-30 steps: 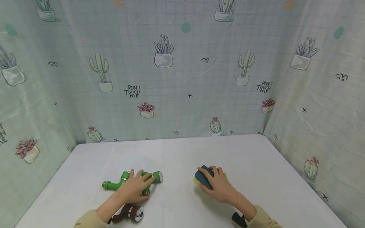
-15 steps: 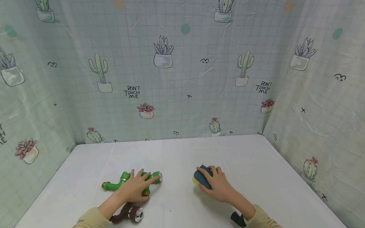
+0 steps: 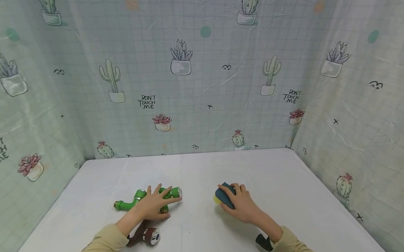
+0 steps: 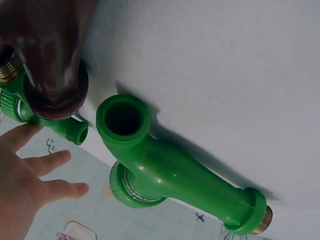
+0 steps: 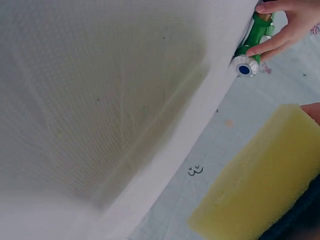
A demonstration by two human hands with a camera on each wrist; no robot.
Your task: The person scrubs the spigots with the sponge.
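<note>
A green plastic tap (image 3: 124, 204) lies on the white table (image 3: 198, 169), left of centre. My left hand (image 3: 153, 205) rests on it with fingers spread and straight. In the left wrist view the green tap (image 4: 170, 175) lies below those straight fingers (image 4: 45, 165). A brown tap (image 3: 150, 236) with a chrome end lies just nearer, by my left wrist, and looms dark in the left wrist view (image 4: 50, 60). My right hand (image 3: 243, 207) grips a sponge (image 3: 222, 195) with a dark blue top and a yellow underside (image 5: 260, 190) against the table.
Cactus-print curtains (image 3: 199, 83) wall in the table at the back and on both sides. A black strap (image 3: 264, 242) sits at my right wrist. White tabletop lies behind and between the hands.
My left hand has slid slightly up and right over the green tap, fingers spread wider, and the tap's chrome end has shifted a little right. The right hand and sponge stay put.
</note>
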